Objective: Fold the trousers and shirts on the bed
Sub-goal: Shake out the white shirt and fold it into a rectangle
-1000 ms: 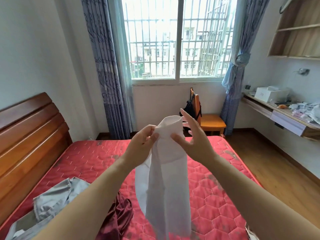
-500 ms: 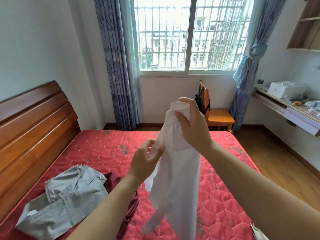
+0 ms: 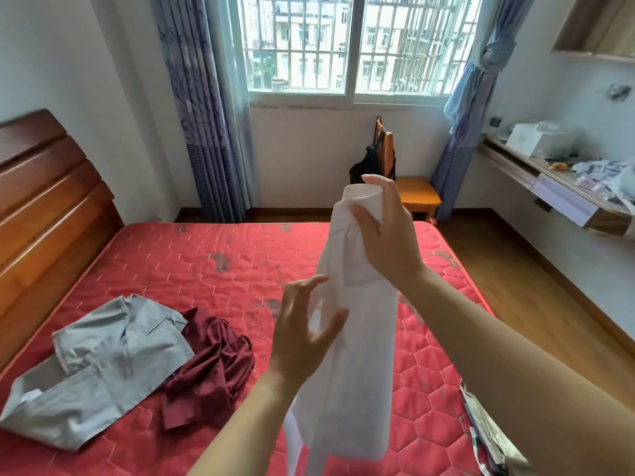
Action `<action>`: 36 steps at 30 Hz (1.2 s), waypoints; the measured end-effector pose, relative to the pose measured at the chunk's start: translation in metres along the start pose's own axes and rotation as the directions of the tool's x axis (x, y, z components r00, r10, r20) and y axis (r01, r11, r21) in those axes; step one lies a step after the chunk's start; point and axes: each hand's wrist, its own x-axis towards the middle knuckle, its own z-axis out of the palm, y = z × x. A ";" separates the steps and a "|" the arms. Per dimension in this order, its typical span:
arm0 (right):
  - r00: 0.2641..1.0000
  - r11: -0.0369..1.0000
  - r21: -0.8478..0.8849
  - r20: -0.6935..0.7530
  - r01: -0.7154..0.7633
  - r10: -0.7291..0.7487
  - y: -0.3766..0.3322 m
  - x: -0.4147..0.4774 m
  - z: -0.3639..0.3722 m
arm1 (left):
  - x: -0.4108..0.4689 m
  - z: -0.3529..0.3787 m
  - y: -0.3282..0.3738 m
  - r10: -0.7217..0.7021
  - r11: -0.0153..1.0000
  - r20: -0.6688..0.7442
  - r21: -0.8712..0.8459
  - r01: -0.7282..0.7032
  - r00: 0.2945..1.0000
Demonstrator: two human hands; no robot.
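While the white shirt (image 3: pixel 357 355) is held hanging above the bed (image 3: pixel 206 262) — not yet laid flat — the step in hand is judged to be the straightening before a first fold. At 6 o'clock the left hand (image 3: pixel 302 338) is raised beside the cloth's edge, fingers spread apart, nothing gripped. Toward 1 o'clock the collar is clamped in the curled fingers of the right hand (image 3: pixel 385 235). A free edge must next be caught. At 8 o'clock a grey garment (image 3: pixel 103 372) and a crumpled maroon garment (image 3: pixel 213 365) lie touching.

right hand (image 3: pixel 388 238) raised, gripping white shirt (image 3: pixel 357 355) | left hand (image 3: pixel 302 334) lower, splayed beside it
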 end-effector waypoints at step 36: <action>0.978 0.984 -0.060 -0.130 -0.170 0.161 0.041 -0.011 -0.091 | 0.020 -0.007 -0.038 -0.039 0.988 0.061 0.153 0.029 0.997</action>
